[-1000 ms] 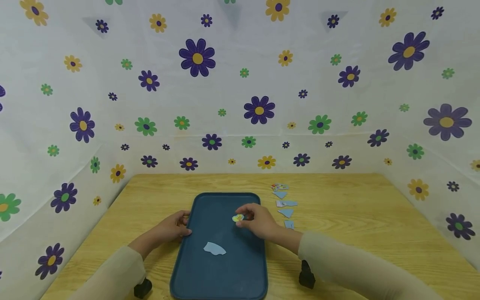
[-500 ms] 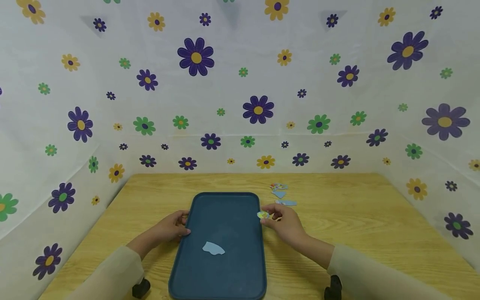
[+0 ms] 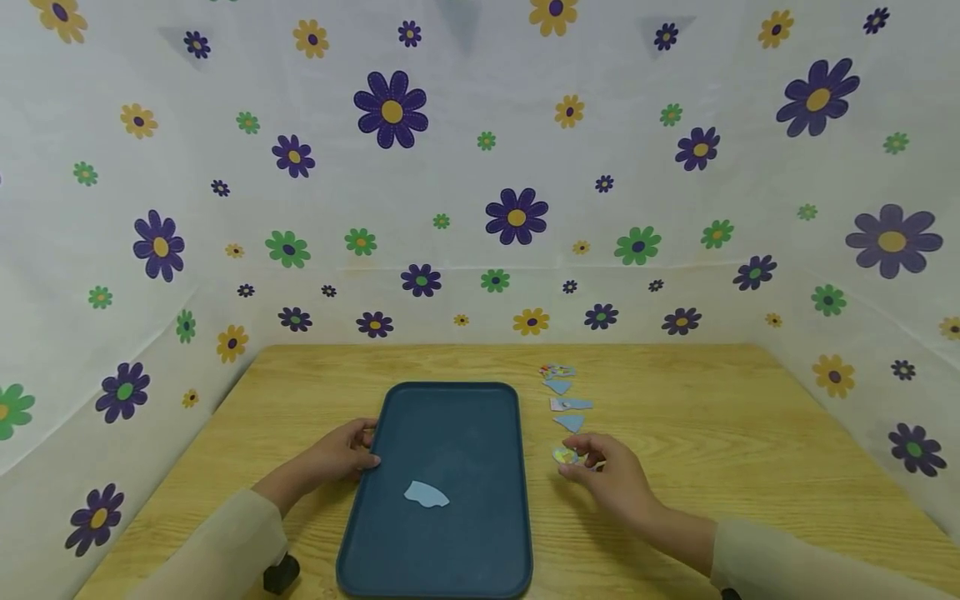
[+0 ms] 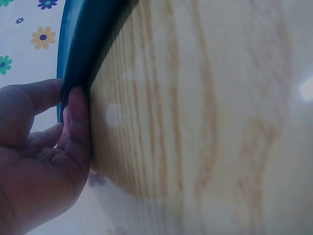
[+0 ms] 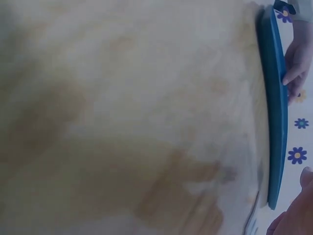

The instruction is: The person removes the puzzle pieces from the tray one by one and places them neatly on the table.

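My left hand (image 3: 339, 454) grips the left rim of a dark blue tray (image 3: 457, 417), thumb on the rim and fingers against its outer side; the left wrist view shows this hand (image 4: 49, 147) at the tray's edge (image 4: 73, 54). On the tray lies one flat light blue piece (image 3: 427, 494) with a wavy edge. My right hand (image 3: 617, 483) is right of the tray, pinching a small flat yellow-patterned piece (image 3: 564, 456) between thumb and fingers, low over the table. Only part of the right hand (image 5: 298, 210) shows in the right wrist view.
Beyond the right hand, several flat pieces form a column: a light blue triangle (image 3: 571, 423), a long piece (image 3: 572, 404), another blue triangle (image 3: 557, 387) and a multicoloured group (image 3: 557, 371). The wooden table (image 3: 690, 417) is backed by flower-patterned cloth (image 3: 480, 167).
My right hand has carried the yellow-patterned piece from above the tray rightward and toward me, beside the column of pieces. The left hand stays at the tray's rim.
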`<action>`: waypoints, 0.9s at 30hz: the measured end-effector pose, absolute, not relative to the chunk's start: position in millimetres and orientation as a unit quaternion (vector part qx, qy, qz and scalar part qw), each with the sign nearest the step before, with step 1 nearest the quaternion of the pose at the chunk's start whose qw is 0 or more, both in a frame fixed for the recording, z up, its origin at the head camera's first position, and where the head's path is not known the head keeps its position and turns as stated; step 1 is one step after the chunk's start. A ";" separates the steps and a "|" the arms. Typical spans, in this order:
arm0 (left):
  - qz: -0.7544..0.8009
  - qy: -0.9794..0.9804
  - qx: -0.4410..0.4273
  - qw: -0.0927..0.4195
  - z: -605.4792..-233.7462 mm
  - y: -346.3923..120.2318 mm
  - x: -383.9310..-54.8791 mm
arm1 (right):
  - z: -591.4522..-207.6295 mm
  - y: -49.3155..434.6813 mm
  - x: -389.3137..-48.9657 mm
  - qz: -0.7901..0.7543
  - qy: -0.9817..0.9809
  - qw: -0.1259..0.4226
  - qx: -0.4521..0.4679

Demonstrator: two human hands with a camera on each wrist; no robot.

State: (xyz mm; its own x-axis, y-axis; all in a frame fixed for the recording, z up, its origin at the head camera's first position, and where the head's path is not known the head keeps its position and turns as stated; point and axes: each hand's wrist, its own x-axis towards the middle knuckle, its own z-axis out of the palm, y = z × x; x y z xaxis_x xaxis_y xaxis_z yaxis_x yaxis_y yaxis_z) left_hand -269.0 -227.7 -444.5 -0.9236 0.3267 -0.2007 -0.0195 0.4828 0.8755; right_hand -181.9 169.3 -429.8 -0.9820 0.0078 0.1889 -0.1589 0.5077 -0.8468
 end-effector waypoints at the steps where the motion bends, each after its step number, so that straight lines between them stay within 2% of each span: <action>1: 0.500 0.844 0.090 0.173 -444.5 -227.6 -269.0 | -430.3 171.3 -179.5 0.494 -0.864 0.085 0.045; 15: 0.496 0.847 0.087 0.172 -441.4 -225.7 -265.8 | -432.4 185.2 -154.4 0.493 -0.868 0.053 0.009; 27: 0.488 0.852 0.089 0.164 -442.9 -225.4 -266.0 | -448.3 187.6 -153.5 0.477 -0.877 0.055 -0.001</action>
